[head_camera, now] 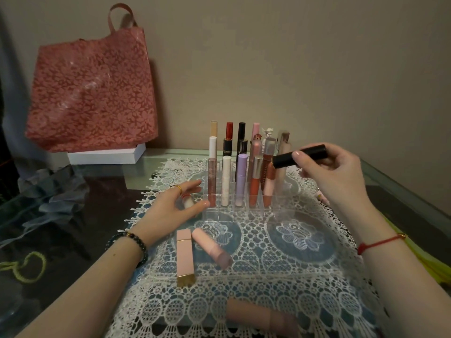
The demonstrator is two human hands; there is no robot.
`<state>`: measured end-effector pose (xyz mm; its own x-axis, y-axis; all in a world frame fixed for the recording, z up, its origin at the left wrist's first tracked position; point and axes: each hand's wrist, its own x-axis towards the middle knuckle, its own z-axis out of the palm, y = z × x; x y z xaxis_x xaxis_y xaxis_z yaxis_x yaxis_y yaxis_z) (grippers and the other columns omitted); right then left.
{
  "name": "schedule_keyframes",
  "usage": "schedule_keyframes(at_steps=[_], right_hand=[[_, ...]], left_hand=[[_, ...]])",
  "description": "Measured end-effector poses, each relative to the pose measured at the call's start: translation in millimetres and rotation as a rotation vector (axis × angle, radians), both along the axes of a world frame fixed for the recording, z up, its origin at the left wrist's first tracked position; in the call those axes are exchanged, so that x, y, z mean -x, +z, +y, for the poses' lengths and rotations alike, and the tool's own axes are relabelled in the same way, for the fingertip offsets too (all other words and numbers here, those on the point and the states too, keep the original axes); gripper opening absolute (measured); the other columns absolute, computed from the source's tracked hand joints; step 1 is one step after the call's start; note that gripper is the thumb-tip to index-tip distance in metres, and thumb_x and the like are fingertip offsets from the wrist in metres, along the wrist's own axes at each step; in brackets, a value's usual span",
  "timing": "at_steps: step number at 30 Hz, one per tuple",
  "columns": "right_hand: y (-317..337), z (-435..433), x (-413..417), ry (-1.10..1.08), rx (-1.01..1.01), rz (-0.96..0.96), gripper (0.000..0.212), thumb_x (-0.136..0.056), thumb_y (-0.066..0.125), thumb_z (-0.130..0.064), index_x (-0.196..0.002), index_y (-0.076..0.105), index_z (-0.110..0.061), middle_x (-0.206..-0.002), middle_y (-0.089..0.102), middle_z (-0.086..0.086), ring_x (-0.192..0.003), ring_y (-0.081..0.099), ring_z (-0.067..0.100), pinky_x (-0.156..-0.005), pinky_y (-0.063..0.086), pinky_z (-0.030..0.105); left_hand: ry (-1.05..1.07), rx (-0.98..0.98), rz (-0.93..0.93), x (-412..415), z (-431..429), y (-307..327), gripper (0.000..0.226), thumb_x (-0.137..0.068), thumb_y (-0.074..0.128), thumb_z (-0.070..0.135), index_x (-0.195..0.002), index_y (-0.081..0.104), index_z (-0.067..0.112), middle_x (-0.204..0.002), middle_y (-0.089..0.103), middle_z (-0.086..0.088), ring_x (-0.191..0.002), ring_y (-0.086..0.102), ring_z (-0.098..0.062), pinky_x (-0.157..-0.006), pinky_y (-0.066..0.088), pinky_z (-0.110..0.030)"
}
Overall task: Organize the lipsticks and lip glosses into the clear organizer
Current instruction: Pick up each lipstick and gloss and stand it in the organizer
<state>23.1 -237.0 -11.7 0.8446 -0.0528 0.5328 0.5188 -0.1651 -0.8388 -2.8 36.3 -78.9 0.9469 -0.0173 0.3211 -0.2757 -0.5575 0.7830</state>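
Above the right side of the clear organizer (219,213), the right hand (341,176) is gripping a black lipstick (300,156) (tall glosses (255,185) crowding beneath); the left hand (170,208) is pinching a small pink tube (188,201) at its left wall, two pink lipsticks (185,254) lying nearer.

The left hand (175,208) hides most of a small pale tube (188,200). The right hand (339,174) covers part of the black lipstick (300,156); its wrist hides all but 1 tip of a pale item (321,196). The near pink tube (261,315) is blurred.
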Motion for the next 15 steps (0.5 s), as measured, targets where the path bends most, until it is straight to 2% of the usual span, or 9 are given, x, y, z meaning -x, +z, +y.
schedule_keyframes(at_steps=[4, 6, 8, 13, 15], right_hand=[[-6.0, -5.2, -8.8, -0.098, -0.032, 0.051, 0.019, -0.071, 0.073, -0.028, -0.088, 0.066, -0.024, -0.084, 0.068, -0.008, -0.078, 0.065, 0.005, -0.065, 0.051, 0.016], [-8.9, -8.4, -11.9, -0.11, -0.05, 0.073, 0.018, -0.072, 0.072, -0.026, -0.089, 0.065, -0.026, -0.087, 0.069, -0.004, -0.082, 0.067, 0.008, -0.059, 0.048, 0.015], [-10.5, -10.9, -13.9, -0.134, -0.068, 0.086, 0.021, -0.073, 0.073, -0.025, -0.092, 0.065, -0.028, -0.089, 0.07, -0.001, -0.083, 0.067, 0.007, -0.051, 0.042, 0.013], [-10.4, -11.3, -16.3, -0.262, -0.048, 0.021, 0.033, -0.073, 0.073, -0.024, -0.102, 0.059, -0.028, -0.097, 0.067, 0.0, -0.082, 0.065, 0.009, -0.059, 0.05, 0.024], [-12.7, -8.0, -16.5, -0.271, 0.003, -0.026, 0.037, -0.074, 0.073, -0.019, -0.105, 0.055, -0.028, -0.097, 0.063, -0.003, -0.077, 0.063, 0.002, -0.06, 0.053, 0.018]], left_hand=[[-0.03, -0.031, 0.018, 0.4, -0.9, 0.5, 0.078, -0.061, 0.063, 0.054, -0.132, 0.042, 0.028, -0.118, 0.051, 0.021, -0.106, 0.047, 0.01, -0.078, 0.032, 0.001], [-0.036, -0.031, 0.023, 0.4, -0.4, -0.2, 0.079, -0.06, 0.065, 0.053, -0.132, 0.042, 0.029, -0.12, 0.051, 0.019, -0.108, 0.046, 0.008, -0.084, 0.032, -0.004], [-0.034, -0.038, 0.023, 0.2, 0.3, -0.8, 0.08, -0.059, 0.066, 0.053, -0.132, 0.043, 0.029, -0.12, 0.052, 0.019, -0.11, 0.047, 0.006, -0.089, 0.032, -0.01], [-0.04, -0.046, 0.02, -0.1, 0.1, -1.2, 0.081, -0.058, 0.066, 0.054, -0.131, 0.043, 0.029, -0.118, 0.051, 0.021, -0.107, 0.046, 0.01, -0.089, 0.032, -0.008], [-0.042, -0.048, 0.022, -0.4, -0.2, -1.7, 0.082, -0.058, 0.067, 0.054, -0.132, 0.042, 0.028, -0.12, 0.051, 0.02, -0.11, 0.046, 0.007, -0.093, 0.032, -0.013]])
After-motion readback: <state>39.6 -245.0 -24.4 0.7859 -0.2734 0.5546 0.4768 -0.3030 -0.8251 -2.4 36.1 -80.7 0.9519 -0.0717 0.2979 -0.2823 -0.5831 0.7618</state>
